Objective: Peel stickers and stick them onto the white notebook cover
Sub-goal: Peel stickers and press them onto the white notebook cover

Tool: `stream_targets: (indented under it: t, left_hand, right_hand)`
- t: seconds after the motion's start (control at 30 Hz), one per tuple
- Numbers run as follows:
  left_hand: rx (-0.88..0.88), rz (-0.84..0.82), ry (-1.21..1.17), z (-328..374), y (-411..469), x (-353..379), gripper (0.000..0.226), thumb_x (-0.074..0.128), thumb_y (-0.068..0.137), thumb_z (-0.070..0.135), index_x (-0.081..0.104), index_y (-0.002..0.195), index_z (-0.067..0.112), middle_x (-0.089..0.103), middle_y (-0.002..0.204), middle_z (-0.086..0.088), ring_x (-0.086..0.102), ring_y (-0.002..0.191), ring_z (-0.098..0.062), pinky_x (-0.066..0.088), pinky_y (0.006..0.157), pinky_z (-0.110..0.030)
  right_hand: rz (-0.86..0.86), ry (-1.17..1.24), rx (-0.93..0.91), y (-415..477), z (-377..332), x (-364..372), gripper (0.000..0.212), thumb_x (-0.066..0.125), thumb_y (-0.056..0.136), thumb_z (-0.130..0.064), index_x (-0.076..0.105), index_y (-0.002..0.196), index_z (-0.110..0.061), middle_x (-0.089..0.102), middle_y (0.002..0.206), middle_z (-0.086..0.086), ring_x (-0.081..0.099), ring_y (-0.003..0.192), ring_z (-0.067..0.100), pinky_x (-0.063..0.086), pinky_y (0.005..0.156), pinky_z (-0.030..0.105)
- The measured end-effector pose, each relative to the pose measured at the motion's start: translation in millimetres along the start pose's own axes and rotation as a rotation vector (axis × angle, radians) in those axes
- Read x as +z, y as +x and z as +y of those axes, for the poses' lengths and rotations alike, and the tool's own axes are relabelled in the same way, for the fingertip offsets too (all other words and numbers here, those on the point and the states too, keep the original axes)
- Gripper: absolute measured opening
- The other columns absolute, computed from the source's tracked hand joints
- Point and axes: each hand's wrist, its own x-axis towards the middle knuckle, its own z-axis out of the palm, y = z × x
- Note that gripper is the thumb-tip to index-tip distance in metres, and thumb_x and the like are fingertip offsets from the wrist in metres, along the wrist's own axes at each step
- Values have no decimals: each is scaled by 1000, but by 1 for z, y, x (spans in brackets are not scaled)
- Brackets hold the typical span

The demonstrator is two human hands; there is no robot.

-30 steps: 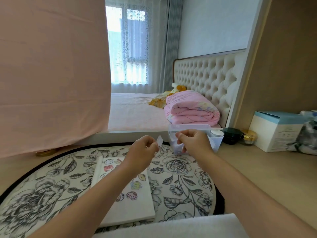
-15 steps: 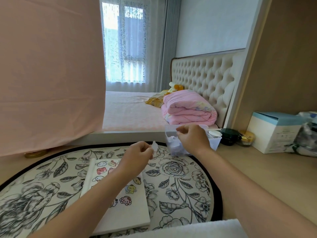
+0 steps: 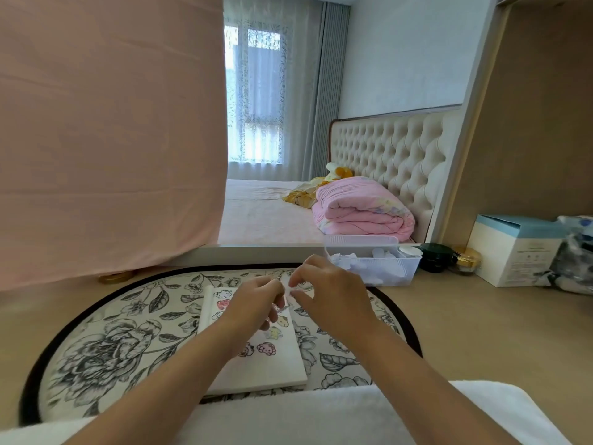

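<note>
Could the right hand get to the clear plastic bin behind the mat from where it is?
Probably yes: the right hand hovers just short of the clear bin, whose top is open, and nothing stands between them.

The sticker [image 3: 281,305] in the left hand [image 3: 256,303] was a blurred scrap; whether the right hand [image 3: 327,297] touched it was unclear. The left hand hid the middle of the white notebook cover [image 3: 272,364].
</note>
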Motion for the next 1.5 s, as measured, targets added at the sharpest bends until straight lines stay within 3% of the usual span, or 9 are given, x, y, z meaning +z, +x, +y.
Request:
stream_targets:
  t: [0.37, 0.47, 0.53, 0.67, 0.83, 1.0, 1.1, 1.27, 1.5]
  left_hand:
    - [-228, -94, -241, -6, -38, -24, 13, 53, 90, 19, 61, 84, 10, 58, 71, -4, 49, 53, -18, 41, 48, -26]
    - [-285, -179, -426, -6, -45, -32, 33, 48, 93, 37, 62, 85, 9, 59, 74, -8, 52, 54, -22, 42, 51, -26]
    - [-274, -162, -554, -8, -47, -36, 45, 42, 94, 45, 65, 94, 6, 64, 79, -11, 56, 58, -25, 45, 54, -28]
    - [-72, -5, -362, -17, -49, -36, 23, 56, 96, 26, 68, 104, 7, 73, 87, -8, 64, 67, -21, 52, 58, -34]
    - [72, 57, -187, -19, -53, -34, 10, 66, 94, 15, 71, 92, 7, 73, 75, -2, 66, 62, -14, 52, 57, -32]
    - [183, 171, 6, -23, -52, -38, 10, 64, 93, 13, 67, 83, 11, 70, 71, -4, 64, 60, -14, 50, 49, -24]
    - [279, 197, 195, -27, -51, -43, 15, 63, 92, 17, 63, 78, 19, 69, 76, -8, 62, 61, -14, 51, 52, -26]
    - [323, 121, 343, -30, -53, -41, 21, 60, 93, 23, 62, 73, 28, 68, 70, 6, 58, 57, -9, 53, 66, -37]
    - [336, 135, 469, -31, -55, -37, 20, 61, 95, 30, 67, 75, 30, 69, 69, 15, 54, 54, 1, 44, 60, -22]
  right_hand:
    - [138, -111, -145, -17, -35, 9, 3, 69, 82, -30, 69, 78, -30, 63, 82, -12, 58, 56, 9, 47, 44, 26]
    - [134, -68, -54, -22, -38, 13, 4, 67, 85, -31, 66, 81, -32, 64, 83, -15, 54, 58, 4, 45, 48, 22]
    - [77, 126, 136, -24, -43, 14, 8, 70, 86, -29, 66, 80, -33, 66, 83, -17, 52, 58, 0, 44, 55, 18]
    - [-126, 1056, 656, -23, -54, 3, 9, 73, 91, -16, 70, 82, -17, 64, 71, -3, 55, 55, 12, 40, 49, 25]
    - [-259, 1308, 823, -27, -55, 5, 6, 72, 91, -19, 70, 86, -19, 63, 75, -3, 53, 58, 15, 36, 48, 25]
    - [-237, 931, 744, -27, -52, 6, 15, 73, 90, -31, 73, 92, -16, 68, 80, -3, 59, 56, 12, 41, 48, 23]
    - [-180, 616, 611, -24, -49, 1, 15, 71, 90, -40, 73, 92, -25, 73, 84, -6, 63, 60, 5, 50, 59, 20]
    - [-222, 627, 461, -23, -48, -5, 4, 76, 88, -31, 76, 86, -28, 73, 79, -5, 60, 57, 1, 51, 59, 16]
    - [-255, 544, 437, -24, -43, -6, 9, 77, 87, -30, 77, 79, -26, 71, 70, -6, 57, 55, -1, 51, 63, 21]
